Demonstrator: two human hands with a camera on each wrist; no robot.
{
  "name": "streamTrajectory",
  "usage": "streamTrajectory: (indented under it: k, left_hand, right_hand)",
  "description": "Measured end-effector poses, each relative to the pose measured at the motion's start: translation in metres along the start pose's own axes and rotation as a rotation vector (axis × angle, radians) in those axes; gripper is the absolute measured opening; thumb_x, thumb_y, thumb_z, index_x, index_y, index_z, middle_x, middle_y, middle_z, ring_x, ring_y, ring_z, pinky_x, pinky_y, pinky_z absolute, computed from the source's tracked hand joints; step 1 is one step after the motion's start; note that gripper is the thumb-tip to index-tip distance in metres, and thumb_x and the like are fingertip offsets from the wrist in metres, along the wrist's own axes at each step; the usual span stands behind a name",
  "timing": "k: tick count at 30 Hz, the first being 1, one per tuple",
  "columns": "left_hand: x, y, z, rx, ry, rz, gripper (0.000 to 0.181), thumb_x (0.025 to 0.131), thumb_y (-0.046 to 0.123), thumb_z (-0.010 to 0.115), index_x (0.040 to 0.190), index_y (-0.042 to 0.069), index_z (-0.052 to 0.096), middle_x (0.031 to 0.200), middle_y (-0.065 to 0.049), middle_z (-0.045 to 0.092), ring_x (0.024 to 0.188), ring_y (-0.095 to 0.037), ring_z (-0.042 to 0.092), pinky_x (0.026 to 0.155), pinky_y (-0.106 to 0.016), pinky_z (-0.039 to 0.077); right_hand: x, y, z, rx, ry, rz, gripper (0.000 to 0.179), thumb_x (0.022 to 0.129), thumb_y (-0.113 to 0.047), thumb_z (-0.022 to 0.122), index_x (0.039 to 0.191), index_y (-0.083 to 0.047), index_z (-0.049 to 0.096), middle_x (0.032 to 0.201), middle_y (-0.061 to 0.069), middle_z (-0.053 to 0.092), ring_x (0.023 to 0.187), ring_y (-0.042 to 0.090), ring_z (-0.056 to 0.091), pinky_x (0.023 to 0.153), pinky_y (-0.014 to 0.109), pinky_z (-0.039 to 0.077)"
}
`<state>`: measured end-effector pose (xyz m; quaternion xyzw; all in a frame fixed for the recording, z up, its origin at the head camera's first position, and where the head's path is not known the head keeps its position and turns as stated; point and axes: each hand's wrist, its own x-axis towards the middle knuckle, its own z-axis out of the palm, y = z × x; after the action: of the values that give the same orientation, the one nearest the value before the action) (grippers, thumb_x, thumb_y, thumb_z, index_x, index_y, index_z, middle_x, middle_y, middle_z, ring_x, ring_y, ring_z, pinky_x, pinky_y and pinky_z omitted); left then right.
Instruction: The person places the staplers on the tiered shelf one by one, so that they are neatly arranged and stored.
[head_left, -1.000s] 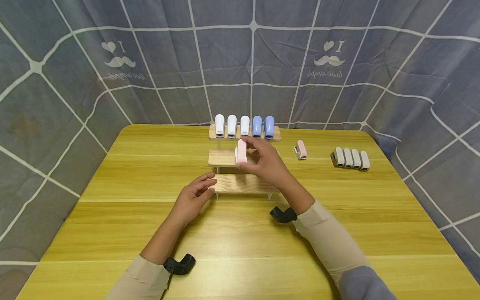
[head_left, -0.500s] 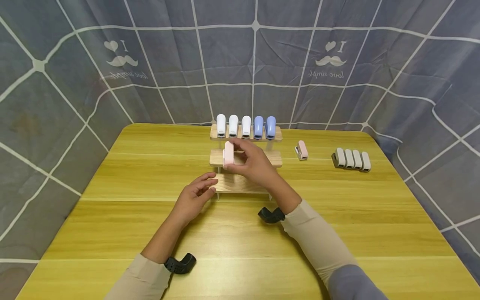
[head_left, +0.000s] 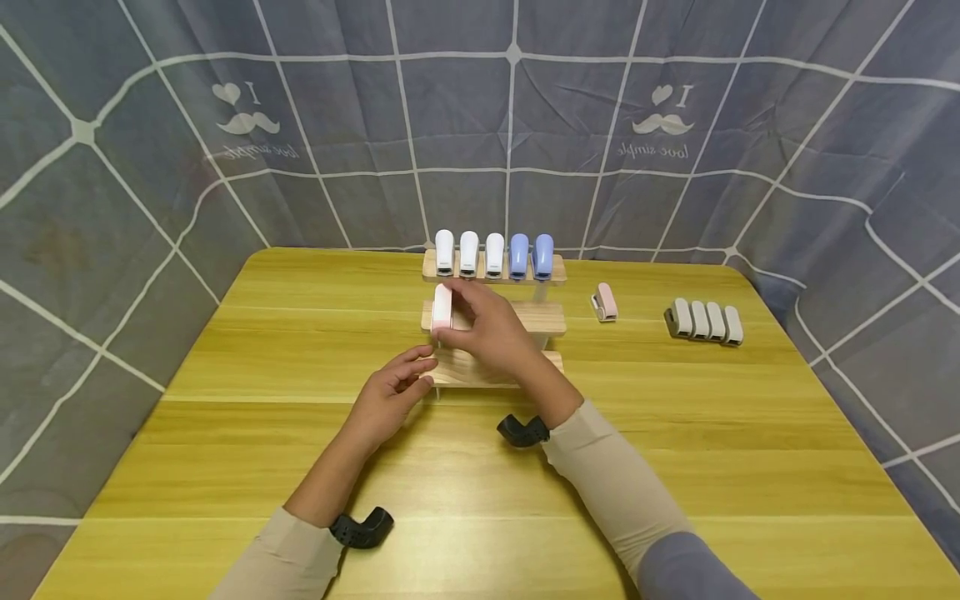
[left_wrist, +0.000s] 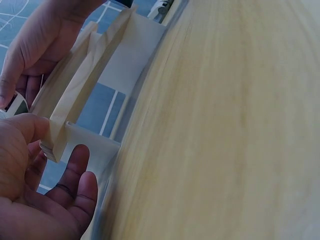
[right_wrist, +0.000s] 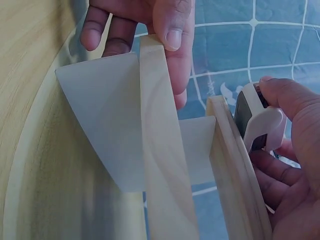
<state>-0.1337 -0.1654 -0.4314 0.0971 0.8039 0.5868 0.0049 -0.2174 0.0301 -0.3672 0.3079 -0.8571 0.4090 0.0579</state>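
Note:
In the head view, my right hand (head_left: 491, 329) grips a small pink and white stapler (head_left: 442, 307) by its sides. It stands at the left end of the stand's middle shelf (head_left: 536, 317). The right wrist view shows the stapler (right_wrist: 265, 125) against that shelf's board, its white lever facing the camera. My left hand (head_left: 384, 404) holds the left end of the lower shelf (head_left: 487, 371), thumb in front and a finger behind. Its other fingers (left_wrist: 77, 165) hang loose below the board. White staplers (head_left: 468, 254) and blue staplers (head_left: 518, 256) line the top shelf.
Another pink stapler (head_left: 604, 302) lies on the wooden table (head_left: 675, 467), right of the stand. Farther right, several grey-white staplers (head_left: 707, 320) sit side by side. A grey checked curtain (head_left: 465, 108) surrounds the table's back and sides.
My right hand has carried the pink stapler left along the middle shelf to its left end. The left hand has stayed at the lower shelf's end.

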Motion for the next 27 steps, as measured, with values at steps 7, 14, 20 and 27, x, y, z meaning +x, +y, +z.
streamTrajectory:
  k: [7,14,20,27]
  left_hand:
    - [-0.0004,0.0011,0.0001,0.010,0.000,-0.007,0.032,0.101,0.018,0.061,0.129,0.004,0.066,0.147,0.000,0.050,0.133,-0.023,0.047,0.101,-0.045,0.042]
    - [-0.0004,0.0022,0.0005,0.014,0.000,-0.012,0.032,0.101,0.016,0.061,0.129,0.004,0.066,0.146,0.001,0.050,0.132,-0.022,0.048,0.101,-0.045,0.043]
    - [0.0003,0.0010,0.0011,0.014,-0.001,-0.011,0.032,0.101,0.016,0.061,0.130,0.004,0.066,0.147,0.001,0.050,0.132,-0.022,0.047,0.101,-0.045,0.043]
    - [0.0000,0.0028,0.0008,0.006,0.004,-0.014,0.031,0.100,0.015,0.061,0.129,0.004,0.066,0.147,0.000,0.050,0.132,-0.022,0.047,0.101,-0.045,0.043]
  right_hand:
    - [0.0000,0.0009,0.0020,-0.016,0.003,0.010,0.072,0.085,-0.033,0.081,0.145,-0.010,0.049,0.132,0.006,0.059,0.120,0.017,0.056,0.101,0.030,0.043]
    - [-0.0017,-0.0002,0.0022,-0.035,0.015,0.028,0.071,0.085,-0.034,0.081,0.145,-0.012,0.050,0.132,0.005,0.061,0.120,0.017,0.057,0.102,0.034,0.043]
    - [-0.0018,0.0005,0.0038,-0.042,0.034,0.027,0.069,0.085,-0.035,0.081,0.143,-0.013,0.051,0.128,0.004,0.064,0.119,0.016,0.058,0.102,0.034,0.043]
    - [-0.0013,0.0000,0.0050,-0.044,0.052,0.024,0.067,0.084,-0.034,0.082,0.140,-0.012,0.052,0.125,0.004,0.065,0.117,0.016,0.059,0.101,0.033,0.043]
